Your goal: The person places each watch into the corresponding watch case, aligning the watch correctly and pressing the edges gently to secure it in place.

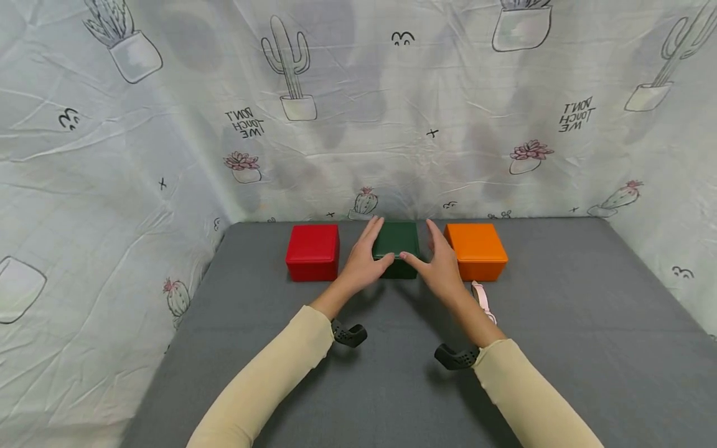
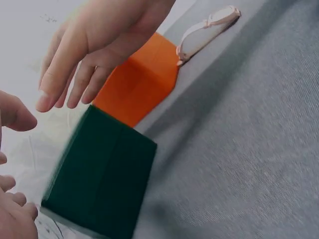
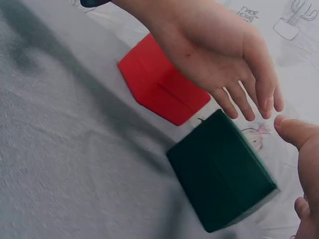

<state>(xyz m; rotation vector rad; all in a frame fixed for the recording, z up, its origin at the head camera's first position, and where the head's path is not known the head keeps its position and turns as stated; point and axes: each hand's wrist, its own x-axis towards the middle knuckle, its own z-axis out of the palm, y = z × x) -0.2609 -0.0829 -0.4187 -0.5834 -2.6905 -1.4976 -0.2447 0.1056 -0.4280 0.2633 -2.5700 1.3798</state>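
Note:
A closed dark green box (image 1: pixel 396 238) stands at the back middle of the table. At its left side is my left hand (image 1: pixel 361 264), and at its right side my right hand (image 1: pixel 440 264); both have fingers extended forward and thumbs pointing inward over the front of the box. In the left wrist view the right hand (image 2: pixel 107 37) shows above the green box (image 2: pixel 102 169), palm inward, with a gap between hand and box. The right wrist view shows the left hand (image 3: pixel 214 55) likewise apart from the green box (image 3: pixel 219 172). Neither hand grips anything.
A red box (image 1: pixel 313 242) stands left of the green one, an orange box (image 1: pixel 476 242) to the right. In front of the orange box lies a pink strap like a watch's (image 1: pixel 482 298), partly behind the right forearm. Patterned cloth (image 1: pixel 336 155) hangs behind the grey table (image 1: pixel 386 398).

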